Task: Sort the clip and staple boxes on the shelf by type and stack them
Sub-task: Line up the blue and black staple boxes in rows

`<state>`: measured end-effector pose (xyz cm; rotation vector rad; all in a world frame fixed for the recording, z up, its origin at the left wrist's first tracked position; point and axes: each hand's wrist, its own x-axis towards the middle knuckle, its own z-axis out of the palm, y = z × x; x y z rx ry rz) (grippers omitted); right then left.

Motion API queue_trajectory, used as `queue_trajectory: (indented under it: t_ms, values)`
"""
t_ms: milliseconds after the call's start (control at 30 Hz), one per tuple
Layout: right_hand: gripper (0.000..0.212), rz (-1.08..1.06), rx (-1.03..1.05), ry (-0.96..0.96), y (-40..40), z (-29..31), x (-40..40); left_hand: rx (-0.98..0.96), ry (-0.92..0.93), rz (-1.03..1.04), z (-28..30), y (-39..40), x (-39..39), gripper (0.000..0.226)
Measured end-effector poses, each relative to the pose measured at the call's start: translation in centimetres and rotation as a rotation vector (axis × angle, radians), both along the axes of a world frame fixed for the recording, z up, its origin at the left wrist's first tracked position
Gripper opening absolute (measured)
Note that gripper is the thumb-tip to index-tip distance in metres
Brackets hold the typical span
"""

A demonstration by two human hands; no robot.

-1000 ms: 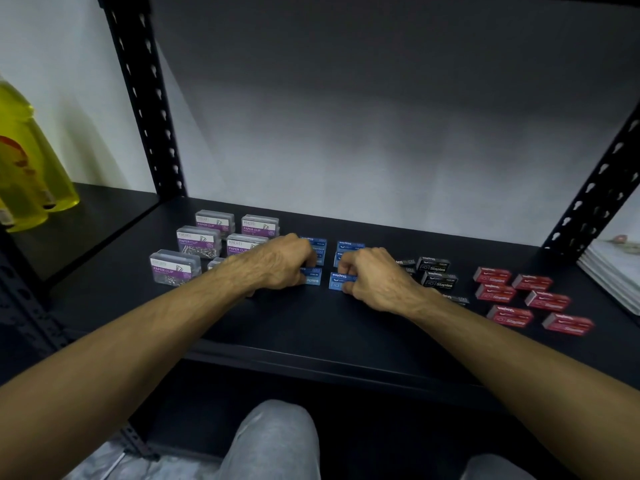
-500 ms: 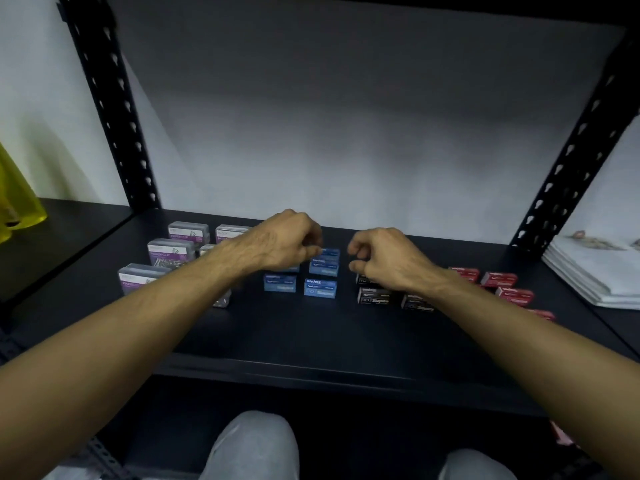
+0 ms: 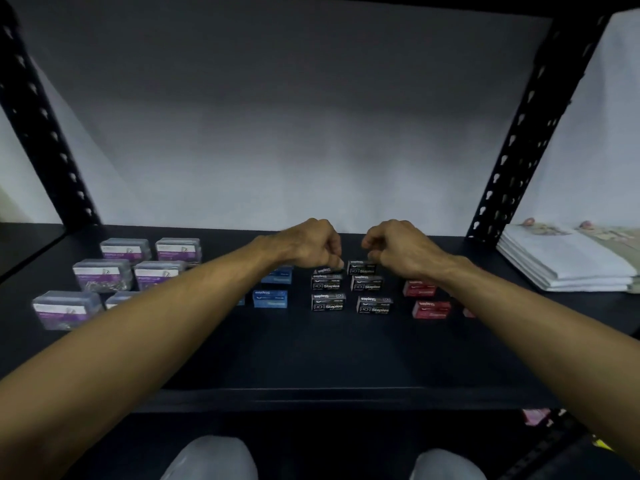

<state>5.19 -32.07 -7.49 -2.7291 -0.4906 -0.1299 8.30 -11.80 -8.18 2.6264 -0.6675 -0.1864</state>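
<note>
— Both hands have slid right since a second ago, off the blue boxes and onto the black ones.

— What surrounds them?

— Largest first: a black shelf (image 3: 311, 351) against a pale wall, with perforated black uprights (image 3: 519, 133) at either side. A white paper stack (image 3: 561, 258) sits at far right. Clear purple-labelled clip boxes (image 3: 102, 273) fill the left, partly hidden by the left forearm. Then blue staple boxes (image 3: 270, 298), black staple boxes (image 3: 328, 302) in two columns, and red staple boxes (image 3: 432, 309) partly behind the right forearm.

— And the grips?

— The left hand (image 3: 308, 245) is curled narrow, fingertips on the rearmost black box (image 3: 327, 270), which tilts, possibly lifted. The right hand (image 3: 398, 247) is curled over its neighbour; I cannot tell whether it touches.
</note>
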Motion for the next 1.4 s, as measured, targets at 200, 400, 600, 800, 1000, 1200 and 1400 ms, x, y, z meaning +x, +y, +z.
queue_trajectory:
  t_ms: [200, 400, 600, 800, 1000, 1200, 1400]
  values:
    - [0.031, 0.025, -0.012, 0.062, -0.3, -0.9, 1.6, 0.075, 0.085, -0.015, -0.8, -1.4, 1.5, 0.016]
    - [0.027, 0.018, 0.031, 0.067, -0.8, -1.9, 2.5, 0.084, 0.110, -0.024, -0.8, -1.4, 2.3, 0.009]
    - [0.023, 0.022, 0.024, 0.068, -1.0, -2.3, 2.6, 0.063, 0.139, -0.047, -1.0, -1.1, 2.9, 0.013]
    - [0.020, 0.023, 0.029, 0.066, -0.9, -2.5, 2.5, 0.064, 0.109, -0.076, -1.2, -0.8, 3.2, 0.018]
    - [0.020, 0.016, 0.030, 0.049, -0.6, -2.7, 2.5, 0.089, 0.070, -0.094, -1.3, -0.9, 3.5, 0.018]
    - [0.021, 0.021, 0.013, 0.062, -0.2, -3.1, 2.7, 0.069, 0.059, -0.105, -1.5, -0.6, 3.3, 0.020]
    - [0.018, 0.016, 0.026, 0.044, 0.1, -3.6, 2.9, 0.045, 0.037, -0.108, -1.7, -0.4, 3.1, 0.020]
